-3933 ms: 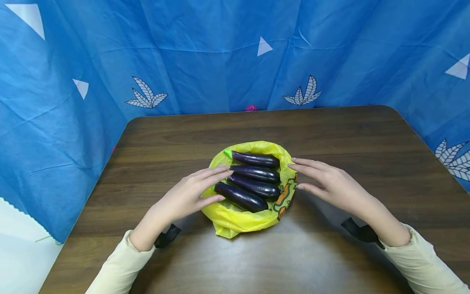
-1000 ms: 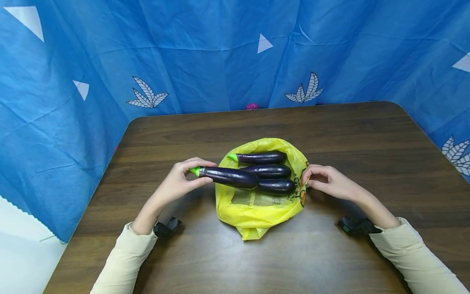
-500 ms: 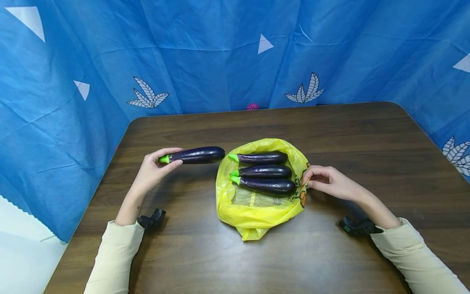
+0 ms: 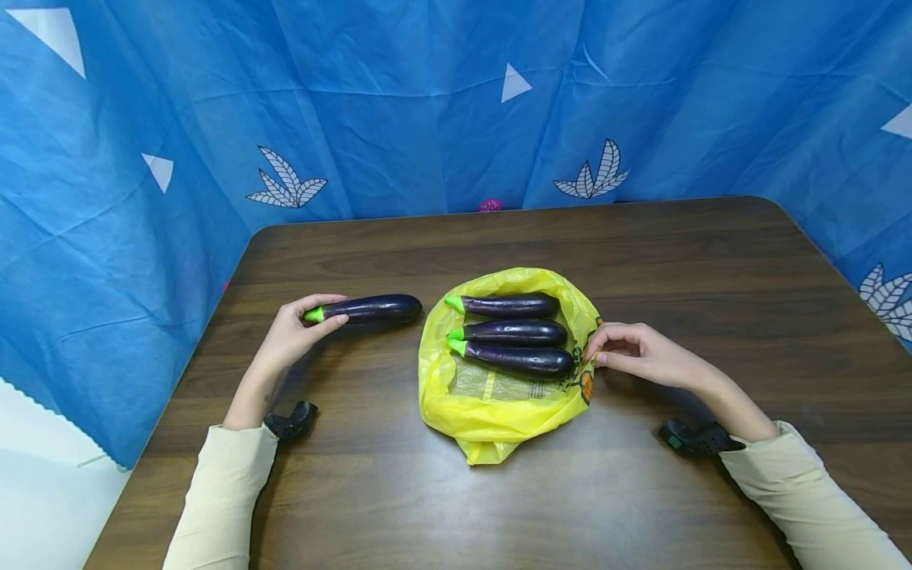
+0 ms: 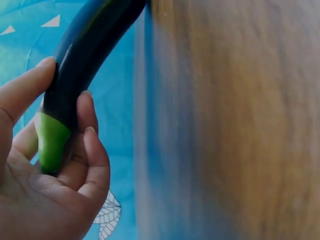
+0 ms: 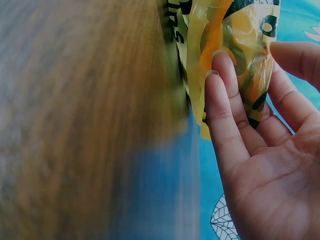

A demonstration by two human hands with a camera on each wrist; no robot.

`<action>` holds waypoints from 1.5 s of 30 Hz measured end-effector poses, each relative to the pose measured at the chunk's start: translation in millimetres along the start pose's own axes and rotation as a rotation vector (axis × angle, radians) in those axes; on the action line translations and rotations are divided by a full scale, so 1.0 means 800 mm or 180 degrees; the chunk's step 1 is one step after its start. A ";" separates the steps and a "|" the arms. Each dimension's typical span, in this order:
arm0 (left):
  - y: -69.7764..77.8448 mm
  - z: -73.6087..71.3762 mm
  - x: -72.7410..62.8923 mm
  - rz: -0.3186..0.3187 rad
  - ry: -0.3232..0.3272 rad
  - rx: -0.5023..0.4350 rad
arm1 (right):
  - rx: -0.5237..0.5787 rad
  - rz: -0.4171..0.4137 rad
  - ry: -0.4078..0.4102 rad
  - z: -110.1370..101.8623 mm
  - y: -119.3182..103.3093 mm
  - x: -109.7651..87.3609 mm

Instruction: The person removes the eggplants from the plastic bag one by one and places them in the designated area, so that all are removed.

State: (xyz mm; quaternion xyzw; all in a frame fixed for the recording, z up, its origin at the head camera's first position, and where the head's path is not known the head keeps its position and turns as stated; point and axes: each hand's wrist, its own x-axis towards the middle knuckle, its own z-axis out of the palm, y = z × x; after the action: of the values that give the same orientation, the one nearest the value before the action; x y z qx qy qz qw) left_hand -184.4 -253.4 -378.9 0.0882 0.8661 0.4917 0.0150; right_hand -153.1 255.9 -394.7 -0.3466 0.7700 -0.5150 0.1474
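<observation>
My left hand [image 4: 292,327] grips a dark purple eggplant [image 4: 378,309] by its green stem end, left of the bag. In the left wrist view, thumb and fingers wrap the green cap of that eggplant [image 5: 90,60]. A yellow plastic bag [image 4: 492,427] sits mid-table with its rim rolled open. Three more eggplants [image 4: 513,360] lie side by side inside it, green stems pointing left. At the bag's right rim my right hand [image 4: 637,352] pinches the plastic. Close up in the right wrist view, the printed bag edge [image 6: 250,55] sits between thumb and fingers.
Everything stands on a brown wooden table [image 4: 456,514] with rounded far corners. A blue patterned cloth [image 4: 427,119] hangs behind it and along the sides. Each wrist wears a black camera mount [image 4: 292,421].
My left hand has lifted one eggplant out of the bag, carried it left, and lowered it toward the table. The right hand has come to the bag's rim and stays there.
</observation>
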 end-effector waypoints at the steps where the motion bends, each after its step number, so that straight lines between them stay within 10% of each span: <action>1: 0.005 0.000 -0.002 -0.0019 -0.0023 -0.0009 | 0.0002 -0.0004 -0.0003 0.000 0.000 0.000; 24: -0.029 -0.003 0.003 -0.0105 -0.0292 0.0416 | -0.0131 0.0080 0.0013 -0.001 0.003 0.000; 45: -0.016 -0.003 0.004 0.0209 -0.0193 0.0669 | -0.0073 0.0031 -0.0028 -0.002 0.005 0.000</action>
State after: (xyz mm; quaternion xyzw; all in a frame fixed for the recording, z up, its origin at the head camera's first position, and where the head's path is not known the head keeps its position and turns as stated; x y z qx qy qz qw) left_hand -189.4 -261.4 -388.5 0.1324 0.9088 0.3955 0.0157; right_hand -155.8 258.0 -397.8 -0.3467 0.7769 -0.5039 0.1493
